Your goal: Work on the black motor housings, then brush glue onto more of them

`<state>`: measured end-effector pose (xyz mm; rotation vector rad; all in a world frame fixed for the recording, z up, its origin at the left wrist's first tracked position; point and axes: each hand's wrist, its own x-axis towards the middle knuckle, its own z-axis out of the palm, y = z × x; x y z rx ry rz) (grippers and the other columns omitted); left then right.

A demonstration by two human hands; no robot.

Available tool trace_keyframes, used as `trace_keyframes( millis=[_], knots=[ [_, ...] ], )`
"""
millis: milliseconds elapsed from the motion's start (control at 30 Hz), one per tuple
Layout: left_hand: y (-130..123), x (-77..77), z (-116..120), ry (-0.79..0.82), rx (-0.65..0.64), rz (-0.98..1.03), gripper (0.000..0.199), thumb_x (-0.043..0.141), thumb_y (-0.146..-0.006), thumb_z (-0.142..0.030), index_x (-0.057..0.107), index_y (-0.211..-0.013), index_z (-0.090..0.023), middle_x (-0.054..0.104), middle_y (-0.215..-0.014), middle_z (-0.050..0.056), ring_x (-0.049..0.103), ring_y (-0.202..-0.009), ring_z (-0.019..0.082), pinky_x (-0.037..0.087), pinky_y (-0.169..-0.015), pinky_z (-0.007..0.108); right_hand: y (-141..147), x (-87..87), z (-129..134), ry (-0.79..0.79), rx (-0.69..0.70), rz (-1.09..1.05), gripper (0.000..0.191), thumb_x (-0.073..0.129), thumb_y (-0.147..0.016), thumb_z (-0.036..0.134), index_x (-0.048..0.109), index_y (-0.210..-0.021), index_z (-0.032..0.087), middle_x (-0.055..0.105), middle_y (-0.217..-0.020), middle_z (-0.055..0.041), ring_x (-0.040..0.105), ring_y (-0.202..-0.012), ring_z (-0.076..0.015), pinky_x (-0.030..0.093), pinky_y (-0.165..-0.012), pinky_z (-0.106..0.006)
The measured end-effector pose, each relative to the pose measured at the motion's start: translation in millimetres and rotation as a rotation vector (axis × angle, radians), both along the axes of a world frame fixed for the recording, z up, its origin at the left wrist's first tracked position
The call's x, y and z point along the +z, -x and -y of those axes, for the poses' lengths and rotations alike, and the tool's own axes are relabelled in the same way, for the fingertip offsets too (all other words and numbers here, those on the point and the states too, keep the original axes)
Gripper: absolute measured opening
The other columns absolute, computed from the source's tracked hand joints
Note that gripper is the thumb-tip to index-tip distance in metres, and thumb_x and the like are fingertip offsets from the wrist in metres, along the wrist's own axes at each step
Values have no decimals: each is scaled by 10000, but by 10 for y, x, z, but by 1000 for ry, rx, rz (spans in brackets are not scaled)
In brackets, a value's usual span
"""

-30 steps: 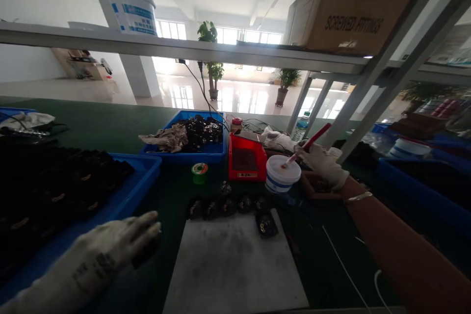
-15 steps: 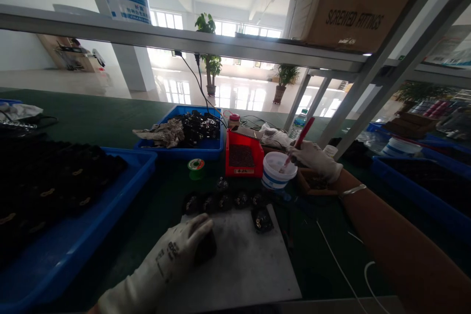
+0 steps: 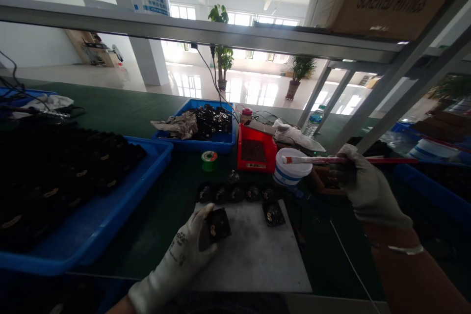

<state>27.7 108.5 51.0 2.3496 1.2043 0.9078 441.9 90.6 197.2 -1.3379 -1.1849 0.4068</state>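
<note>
My gloved left hand [image 3: 191,240] grips a square black plastic part [image 3: 219,224] with small brass-coloured contacts, above the left side of a pale board [image 3: 253,260]. In my gloved right hand [image 3: 362,184] is a long red-handled brush [image 3: 320,160], held level with its whitish tip over the rim of a white tub [image 3: 292,174]. Another black part [image 3: 273,213] lies at the board's upper right corner. Several rounded black parts [image 3: 235,193] stand in a row along the board's far edge.
A red bin [image 3: 270,149] of small dark pieces stands left of the tub, beside a green solder spool [image 3: 209,161]. Blue trays [image 3: 154,167] of black parts fill the left. Behind is a blue tray [image 3: 176,144] with a rag. A metal shelf [image 3: 257,41] crosses overhead.
My right hand has lifted the brush out of the tub, moved right and turned it from steep to level. My left hand has tilted the black part so its contacts show. The view has shifted left.
</note>
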Motion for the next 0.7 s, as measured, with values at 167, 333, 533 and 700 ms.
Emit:
trace_keyframes(
  millis=[167,333,533,700],
  knots=[
    [-164,184,34,-7,16,178,831,722,-816,-147,353,-1550,-269,597,-1447,136,634,-1352,340,593,-1095,549,949,-196,402,91,24,-312,291,702,-971,523,764,-933,241,736,-725,-37,706,-598,-182,597,-533,-241],
    [-265,261,76,-53,10,178,917,705,-786,-112,292,-1590,-270,560,-1437,140,607,-1356,343,574,-1112,565,1631,-280,669,-24,15,-401,294,801,-914,497,789,-865,208,787,-832,-55,723,-557,-161,630,-517,-236],
    [-300,364,119,-67,6,188,928,696,-766,-105,294,-1588,-253,564,-1397,138,609,-1317,325,574,-1108,548,1779,-437,757,-197,81,-83,91,681,-1022,253,749,-964,237,776,-1016,-28,769,-733,-142,660,-677,-219],
    [-304,373,120,-93,3,204,923,707,-753,-126,312,-1579,-245,569,-1399,140,619,-1302,326,585,-1090,526,1814,-459,847,-208,143,189,157,620,-1007,128,710,-1037,253,757,-1075,-16,767,-822,-133,645,-715,-193]
  ],
)
